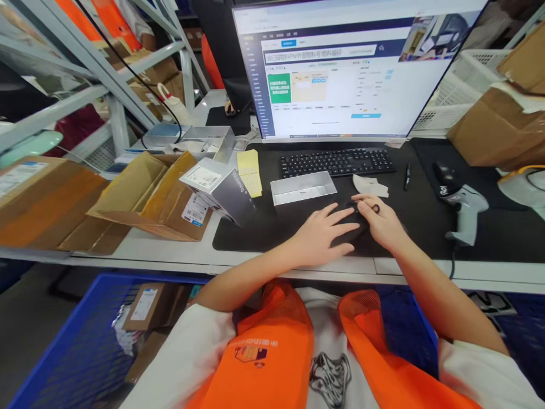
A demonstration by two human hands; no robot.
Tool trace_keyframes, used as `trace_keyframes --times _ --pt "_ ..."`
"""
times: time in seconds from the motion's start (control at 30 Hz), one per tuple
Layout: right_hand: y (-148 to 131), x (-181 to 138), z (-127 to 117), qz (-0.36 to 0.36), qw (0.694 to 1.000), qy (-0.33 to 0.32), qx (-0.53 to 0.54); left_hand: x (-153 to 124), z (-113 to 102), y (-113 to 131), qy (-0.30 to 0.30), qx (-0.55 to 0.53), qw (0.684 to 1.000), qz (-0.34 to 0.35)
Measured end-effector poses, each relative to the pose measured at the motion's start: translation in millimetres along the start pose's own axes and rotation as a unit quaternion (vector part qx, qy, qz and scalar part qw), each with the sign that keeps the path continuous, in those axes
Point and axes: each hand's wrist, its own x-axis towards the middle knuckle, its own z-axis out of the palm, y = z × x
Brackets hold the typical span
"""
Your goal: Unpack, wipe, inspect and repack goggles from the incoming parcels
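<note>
My left hand [324,236] lies open over the black desk mat, its fingers spread and pointing toward my right hand. In my right hand [380,223] the fingers are pinched round a small dark item with a black loop [375,208]; its kind is unclear against the mat. Just beyond my hands lies an open, shallow white box part [304,188], and beside it a crumpled piece of white paper [369,186]. A grey printed box [232,196] with a white label stands tilted to the left, near some yellow sticky notes [250,172].
A monitor [323,108] and black keyboard [338,162] are at the back. To the right are a barcode scanner [464,213], a pen [407,176] and a brown carton [498,125]. Opened cardboard boxes [170,199] stand left. A blue crate [80,335] with packages sits below the desk edge.
</note>
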Motion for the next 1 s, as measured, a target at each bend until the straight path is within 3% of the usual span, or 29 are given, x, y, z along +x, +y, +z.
trace_keyframes --times 0.13,0.23,0.33,0.43,0.5,0.57,0.67,0.73,0.9,1.0 --pt "-25.9 13.2 4.4 -0.063 0.997 -0.019 -0.044 22.9 -8.0 5.5 -0.026 0.023 0.999 -0.001" --pt "-15.6 13.1 0.2 -0.071 0.996 -0.031 -0.032 10.6 -10.8 -0.3 -0.008 -0.001 1.000 0.008" --pt "9.4 6.0 2.8 0.056 0.995 -0.040 0.069 -10.1 -11.6 -9.1 0.002 -0.039 0.999 0.010" --pt "17.6 1.6 8.6 0.174 0.973 -0.040 0.148 -16.7 -14.4 -14.3 0.020 -0.055 0.998 0.019" --pt "3.2 3.1 9.6 0.132 0.984 -0.021 0.116 -11.6 -20.9 -13.5 0.044 -0.041 0.997 0.041" --pt "-22.7 7.3 9.4 0.022 0.999 -0.001 0.050 -3.7 -30.3 -10.3 0.059 -0.006 0.996 0.069" --pt "-58.8 15.4 12.8 -0.120 0.993 0.003 -0.017 0.2 -42.0 -7.4 0.075 0.038 0.993 0.084" --pt "-67.1 19.5 18.2 -0.147 0.989 -0.007 -0.020 -7.3 -44.1 -9.9 0.100 0.034 0.991 0.082" --pt "-32.7 18.4 28.0 -0.023 0.987 -0.075 0.143 -41.1 -40.5 -24.7 0.158 0.002 0.985 0.070" --pt "-8.3 9.6 26.9 0.080 0.947 -0.183 0.250 -50.7 -43.6 -29.2 0.211 0.013 0.972 0.104"
